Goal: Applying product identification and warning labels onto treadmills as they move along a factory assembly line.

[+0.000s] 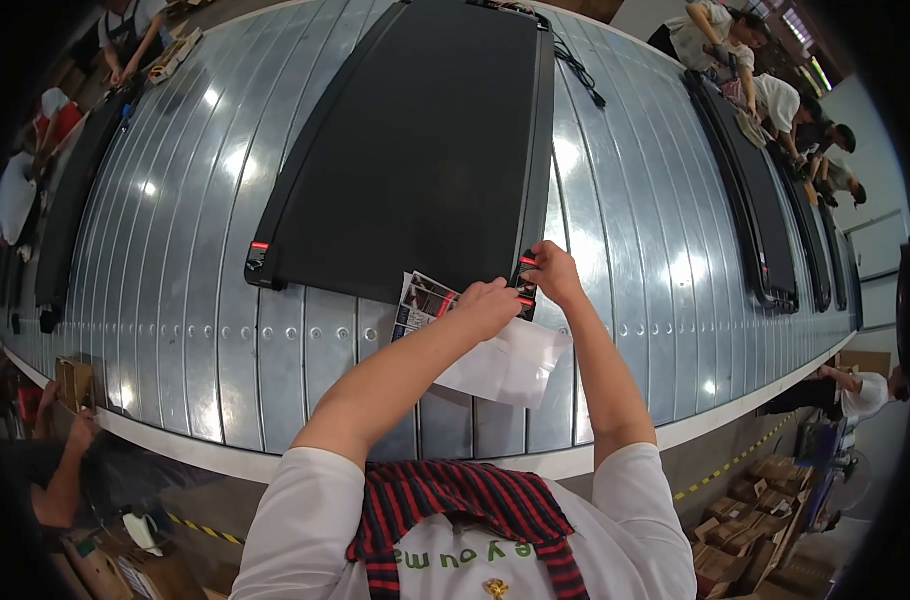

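Both hands at the near right corner of a big black panel (pixel 415 140) lying flat on the ribbed metal worktop (pixel 655 250). Left hand (pixel 488 305) — fingers curled, grip clenched over the panel's corner, where a small red-marked fitting (pixel 526 288) sits; whether it pinches the fitting itself, cannot tell. Right hand (pixel 553 272) — fingertips pinching that same corner fitting from the right side, touching the left hand. A printed leaflet (pixel 422 300) lies under the left wrist, half tucked beneath the panel's near edge; a clear plastic bag (pixel 515 365) lies just beside it, toward the near edge of the worktop. A matching red-marked fitting (pixel 259 247) shows at the panel's near left corner. Another black panel (pixel 750 200) lies further right, near other people.
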Tool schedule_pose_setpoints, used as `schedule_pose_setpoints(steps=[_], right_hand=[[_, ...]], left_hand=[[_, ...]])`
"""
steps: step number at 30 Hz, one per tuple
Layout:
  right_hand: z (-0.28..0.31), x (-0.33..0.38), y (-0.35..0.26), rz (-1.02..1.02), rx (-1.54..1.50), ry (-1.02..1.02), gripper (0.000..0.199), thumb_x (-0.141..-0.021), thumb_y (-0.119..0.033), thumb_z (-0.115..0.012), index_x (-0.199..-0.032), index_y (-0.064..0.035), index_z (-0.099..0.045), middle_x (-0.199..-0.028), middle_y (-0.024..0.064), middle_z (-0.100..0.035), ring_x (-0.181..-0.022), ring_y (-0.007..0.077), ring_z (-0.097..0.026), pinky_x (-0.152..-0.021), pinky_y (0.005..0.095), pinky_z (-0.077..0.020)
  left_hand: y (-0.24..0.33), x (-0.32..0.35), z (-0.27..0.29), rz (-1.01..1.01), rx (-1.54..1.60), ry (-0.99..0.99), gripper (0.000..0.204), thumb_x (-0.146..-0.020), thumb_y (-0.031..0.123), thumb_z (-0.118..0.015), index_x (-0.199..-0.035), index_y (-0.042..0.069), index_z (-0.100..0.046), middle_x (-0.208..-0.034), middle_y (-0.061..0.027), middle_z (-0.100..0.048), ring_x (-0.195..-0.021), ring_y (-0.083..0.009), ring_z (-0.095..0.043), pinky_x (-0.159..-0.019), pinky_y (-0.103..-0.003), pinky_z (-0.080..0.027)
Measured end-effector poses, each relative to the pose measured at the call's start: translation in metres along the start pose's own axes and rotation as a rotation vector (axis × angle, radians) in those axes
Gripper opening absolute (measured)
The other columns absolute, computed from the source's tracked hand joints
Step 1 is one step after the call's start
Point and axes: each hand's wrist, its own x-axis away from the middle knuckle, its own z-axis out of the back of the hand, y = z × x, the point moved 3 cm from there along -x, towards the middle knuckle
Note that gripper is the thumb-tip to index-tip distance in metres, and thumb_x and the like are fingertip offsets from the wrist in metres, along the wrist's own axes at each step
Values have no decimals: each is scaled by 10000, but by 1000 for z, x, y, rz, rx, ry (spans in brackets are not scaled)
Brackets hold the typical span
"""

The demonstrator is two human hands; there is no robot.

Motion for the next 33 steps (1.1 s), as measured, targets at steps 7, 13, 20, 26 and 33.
schedule_pose_setpoints(steps=[7, 13, 20, 26, 33], right_hand=[[-7, 20, 5, 123, -34, 182, 380, -621, -66, -696, -956, -14, -526, -871, 139, -565, -795, 273, -549, -691, 358, -440], [-8, 26, -4, 195, 97, 312, 359, -633, -82, -690, -949, -18, -532, -884, 135, -553, -848, 302, -522, -735, 381, -427], [-8, 23, -8, 142, 113, 263, 307, -637, -67, -679, -905, -16, -538, -851, 141, -557, -847, 315, -520, -733, 387, -428], [-4, 13, -8, 5, -48, 107, 255, -638, -46, -670, -861, -21, -550, -811, 143, -562, -798, 316, -535, -690, 391, -431], [-11, 27, -7, 101, 12, 237, 301, -700, -83, -654, -971, -11, -542, -946, 132, -573, -825, 249, -574, -700, 344, -457]], left_hand=[[2, 1, 7, 15, 4, -50, 137, -723, 77, -501, -796, 77, -618, -956, -7, -542, -922, -207, -491, -725, -350, -458], [-1, -2, -1, 14, -11, -25, 124, -725, 75, -507, -784, 73, -616, -960, -7, -543, -919, -207, -494, -718, -346, -465], [0, -2, 2, 5, -32, -47, 135, -720, 62, -516, -808, 68, -618, -985, -1, -545, -918, -205, -494, -727, -337, -470], [1, -1, 6, 38, -47, -74, 154, -718, 56, -520, -830, 75, -625, -999, 6, -545, -930, -204, -492, -746, -335, -468], [4, 2, 4, 51, -42, -64, 158, -724, 50, -513, -828, 83, -627, -991, 2, -543, -938, -201, -492, -754, -339, -463]])
